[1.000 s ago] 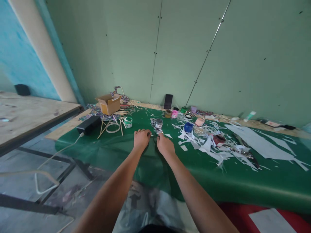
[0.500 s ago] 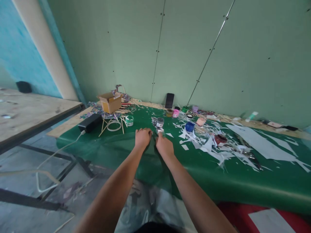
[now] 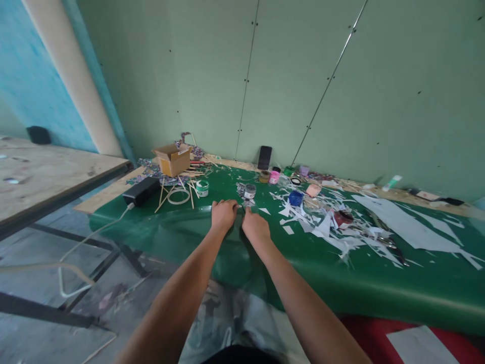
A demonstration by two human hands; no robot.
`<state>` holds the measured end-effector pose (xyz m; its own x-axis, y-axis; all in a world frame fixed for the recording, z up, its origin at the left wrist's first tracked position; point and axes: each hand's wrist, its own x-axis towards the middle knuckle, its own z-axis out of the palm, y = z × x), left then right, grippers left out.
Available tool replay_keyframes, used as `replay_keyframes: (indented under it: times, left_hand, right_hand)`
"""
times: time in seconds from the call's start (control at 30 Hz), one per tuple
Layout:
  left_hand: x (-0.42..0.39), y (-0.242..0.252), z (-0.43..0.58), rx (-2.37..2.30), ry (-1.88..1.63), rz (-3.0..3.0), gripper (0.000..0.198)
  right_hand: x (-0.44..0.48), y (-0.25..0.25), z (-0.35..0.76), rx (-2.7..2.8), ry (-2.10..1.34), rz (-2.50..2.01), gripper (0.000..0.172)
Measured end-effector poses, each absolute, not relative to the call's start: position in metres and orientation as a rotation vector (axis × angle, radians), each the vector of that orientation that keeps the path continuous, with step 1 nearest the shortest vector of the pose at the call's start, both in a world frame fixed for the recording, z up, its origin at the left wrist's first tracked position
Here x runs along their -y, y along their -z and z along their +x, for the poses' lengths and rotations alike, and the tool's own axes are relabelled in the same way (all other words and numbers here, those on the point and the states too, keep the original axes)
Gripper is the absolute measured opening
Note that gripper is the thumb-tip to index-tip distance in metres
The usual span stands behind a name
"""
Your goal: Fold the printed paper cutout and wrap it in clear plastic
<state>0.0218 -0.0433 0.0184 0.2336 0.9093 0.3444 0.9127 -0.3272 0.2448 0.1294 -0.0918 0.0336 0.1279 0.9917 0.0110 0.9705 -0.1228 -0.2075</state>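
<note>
A clear plastic sheet (image 3: 182, 227) spreads over the near edge of the green-covered table and hangs down toward my lap. My left hand (image 3: 224, 214) is closed in a pinch on its upper edge. Close beside it, a small gap apart, my right hand (image 3: 255, 226) is also closed, thumb on top, pinching the sheet; its fingertips are partly hidden. Just beyond both hands stands a small jar (image 3: 249, 191) with a grey label. A green-and-white paint jar (image 3: 202, 188) and a clear ring (image 3: 178, 196) lie to the left.
Left are a black power adapter (image 3: 141, 191) with a cable, a cardboard box (image 3: 172, 161) and wooden sticks. To the right, white paper scraps (image 3: 324, 226) surround a blue jar (image 3: 296, 198) and a dark red jar (image 3: 343, 219). A phone (image 3: 264, 157) leans on the wall.
My hands stay almost in place, with the right fingertips shifting slightly. The sheet's upper edge beside my left hand catches more light. The jars have not moved.
</note>
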Motion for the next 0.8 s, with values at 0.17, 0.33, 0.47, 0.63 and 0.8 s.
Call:
replay_keyframes:
  times: [0.17, 0.33, 0.47, 0.63, 0.8]
  left_hand:
    - [0.043, -0.017, 0.022, 1.791, 0.699, -2.463, 0.031]
    - [0.046, -0.018, 0.023, 1.751, 0.719, -2.473, 0.031]
    - [0.046, -0.019, 0.025, 1.736, 0.731, -2.477, 0.03]
    - [0.033, -0.023, 0.031, 1.82, 0.751, -2.468, 0.033]
    - [0.015, -0.03, 0.035, 1.774, 0.696, -2.63, 0.031]
  right_hand:
    - [0.09, -0.032, 0.133, 1.974, -0.209, -2.22, 0.037]
    - [0.09, -0.034, 0.139, 1.991, -0.237, -2.214, 0.035]
    - [0.095, -0.033, 0.14, 1.986, -0.236, -2.217, 0.036]
    - [0.098, -0.029, 0.138, 1.971, -0.212, -2.237, 0.035]
    - [0.1, -0.028, 0.139, 1.974, -0.203, -2.239, 0.036]
